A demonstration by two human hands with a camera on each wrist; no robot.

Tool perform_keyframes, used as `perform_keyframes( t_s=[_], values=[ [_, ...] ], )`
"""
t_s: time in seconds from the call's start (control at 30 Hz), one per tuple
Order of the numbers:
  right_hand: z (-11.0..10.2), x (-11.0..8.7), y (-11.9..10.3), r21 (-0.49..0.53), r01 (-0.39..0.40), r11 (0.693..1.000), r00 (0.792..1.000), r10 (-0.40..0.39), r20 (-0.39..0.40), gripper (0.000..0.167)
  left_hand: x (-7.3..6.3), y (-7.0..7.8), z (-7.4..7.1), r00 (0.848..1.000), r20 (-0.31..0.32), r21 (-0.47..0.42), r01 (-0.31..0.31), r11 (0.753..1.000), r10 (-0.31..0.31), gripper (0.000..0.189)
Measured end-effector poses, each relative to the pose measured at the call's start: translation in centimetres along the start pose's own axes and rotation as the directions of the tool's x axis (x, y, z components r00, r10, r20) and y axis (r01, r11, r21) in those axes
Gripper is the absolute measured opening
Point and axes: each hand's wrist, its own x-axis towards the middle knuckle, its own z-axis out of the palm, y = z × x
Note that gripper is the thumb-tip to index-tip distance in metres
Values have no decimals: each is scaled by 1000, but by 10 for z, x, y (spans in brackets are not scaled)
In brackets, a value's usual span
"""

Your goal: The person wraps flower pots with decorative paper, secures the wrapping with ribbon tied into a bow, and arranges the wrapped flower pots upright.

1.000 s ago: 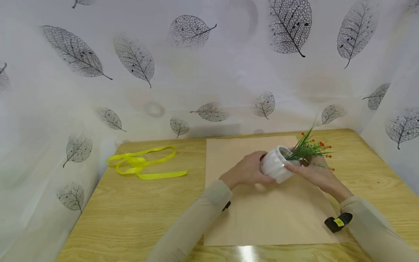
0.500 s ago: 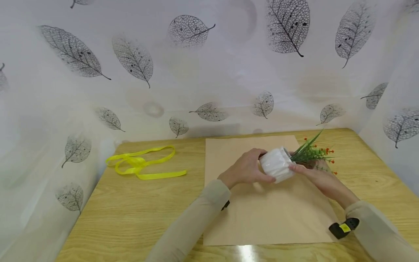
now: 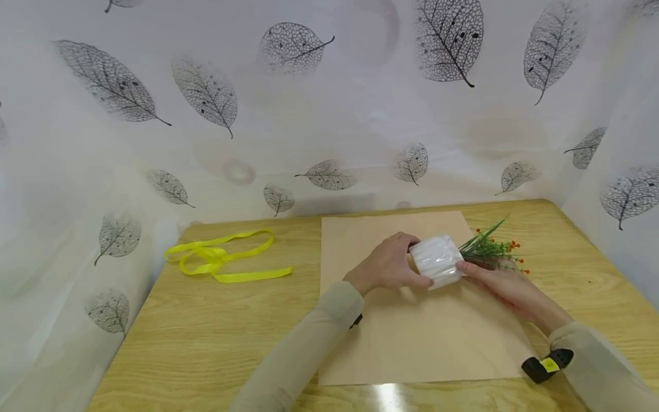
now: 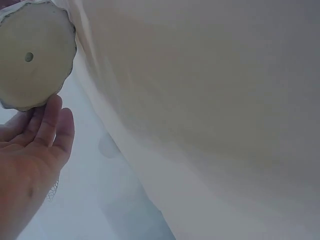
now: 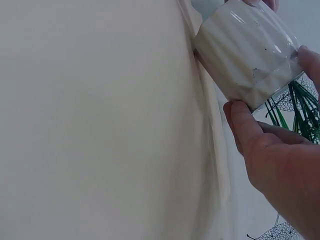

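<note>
A glossy white fluted flower pot (image 3: 436, 261) lies tipped on its side over the brown paper, its mouth facing right. Green grassy leaves and small orange-red flowers (image 3: 486, 247) stick out of that mouth. My left hand (image 3: 387, 263) grips the pot at its base end, thumb low and fingers behind. In the left wrist view the pot's round base (image 4: 37, 57) shows a small drain hole. My right hand (image 3: 501, 284) holds the rim end, its thumb on the near side; in the right wrist view its fingers (image 5: 245, 122) support the rim, with green stems (image 5: 300, 107) beyond.
A large sheet of brown paper (image 3: 412, 343) lies flat on the wooden table (image 3: 221, 337), under both hands. Toward the back left is a loosely looped yellow ribbon (image 3: 254, 276). A pale leaf-print curtain (image 3: 355, 114) closes off the back and sides.
The pot has turned so its mouth now faces right, its opening out of sight, and the flowers lean lower. My right hand has shifted slightly right and down; the left has stayed nearly still.
</note>
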Motion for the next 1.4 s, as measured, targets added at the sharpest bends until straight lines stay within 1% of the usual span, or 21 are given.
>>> perform_keyframes(
  t_s=[0.1,0.2,0.3,0.43,0.5,0.57,0.67,0.73,0.8,0.87,0.9,0.97,1.0,1.07,1.13,1.17,1.23,1.27,1.3,1.33,1.4],
  values=[
    [1,-1,0,-37,-4,999,1000,3,-20,76,1,1,-1,1000,1,4,11,1000,-11,83],
    [2,-1,-1,-26,-9,1000,1000,8,-28,78,2,2,-1,1000,7,10,26,1000,-26,83],
    [2,-3,-2,29,-5,1000,1000,6,-6,77,3,3,-1,999,13,24,30,999,-30,83],
    [2,-5,2,131,-14,991,999,8,40,75,5,5,0,1000,15,57,25,998,-26,83],
    [1,-6,5,212,-16,977,997,1,72,74,5,6,0,1000,16,71,19,997,-20,83],
    [0,-7,8,297,-17,955,995,-14,103,71,6,7,1,1000,18,85,16,996,-17,84],
    [-1,-8,10,434,-17,901,988,-51,146,62,7,8,1,1000,19,102,16,995,-18,84],
    [-2,-8,12,504,-16,864,984,-75,160,49,7,8,0,1000,17,106,18,994,-20,83],
    [-3,-9,13,566,-12,825,978,-108,177,33,7,9,0,1000,16,103,21,994,-23,83],
    [-3,-9,14,641,-17,767,969,-144,198,19,8,9,0,1000,16,98,25,995,-27,83],
    [-3,-10,15,687,-29,726,963,-164,214,17,9,9,0,999,17,95,28,995,-30,82],
    [-5,-11,18,769,-68,636,945,-206,254,23,9,10,0,999,24,87,31,996,-33,83],
    [-5,-12,19,805,-93,586,934,-228,274,28,9,10,0,999,28,84,34,996,-36,83],
    [-8,-14,24,856,-154,493,906,-275,322,34,10,11,1,998,39,78,36,996,-39,83],
    [-13,-16,30,874,-221,433,861,-335,383,40,9,11,1,998,49,72,46,996,-50,83],
    [-17,-16,34,873,-246,421,839,-359,409,42,9,11,1,997,52,73,52,996,-56,83],
    [-25,-16,41,863,-276,423,799,-398,451,46,9,10,1,997,54,68,60,996,-64,83],
    [-29,-16,45,857,-285,430,784,-410,467,47,9,10,1,996,54,67,62,996,-66,83],
    [-34,-16,48,850,-287,442,774,-416,478,48,9,10,1,996,55,64,63,996,-66,83],
    [-38,-16,51,844,-281,457,774,-412,481,48,9,10,1,997,54,62,60,996,-64,83],
    [-47,-16,56,825,-235,513,801,-379,464,47,9,10,0,997,53,56,51,997,-54,83]
  ],
)
